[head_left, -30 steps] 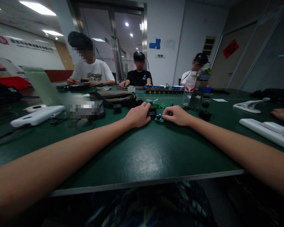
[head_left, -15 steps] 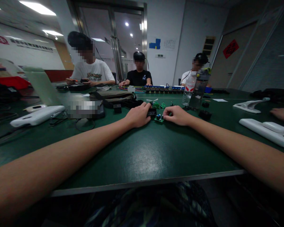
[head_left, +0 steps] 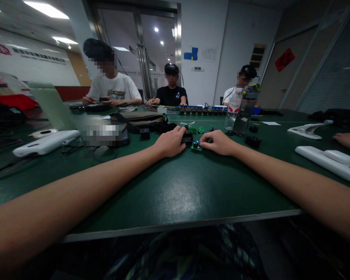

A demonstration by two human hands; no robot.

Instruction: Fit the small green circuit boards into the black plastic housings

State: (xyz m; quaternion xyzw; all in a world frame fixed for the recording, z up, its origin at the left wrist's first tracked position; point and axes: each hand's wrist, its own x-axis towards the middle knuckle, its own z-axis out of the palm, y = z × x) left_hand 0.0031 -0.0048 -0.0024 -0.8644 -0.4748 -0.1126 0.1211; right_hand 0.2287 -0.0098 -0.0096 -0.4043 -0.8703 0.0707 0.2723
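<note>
Your left hand [head_left: 170,143] clamps black oblong box [head_left: 188,138] | right hand [head_left: 218,142] pinches green circuit board [head_left: 195,147] | 1 o'clock: clear red-labelled bottle [head_left: 232,112]

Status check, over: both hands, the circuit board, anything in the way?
Left hand gripping black case. Right hand at right edge of green circuit board. Loose green pieces just beyond, not blocking.

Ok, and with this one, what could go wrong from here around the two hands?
The right hand is at the edge of the small green circuit board, so a slip might skew the board or bend a part standing on it.

The black case in the left hand sits close beside that board; a shift could bump them together.

Other green boards lie just beyond and might get nudged.
</note>
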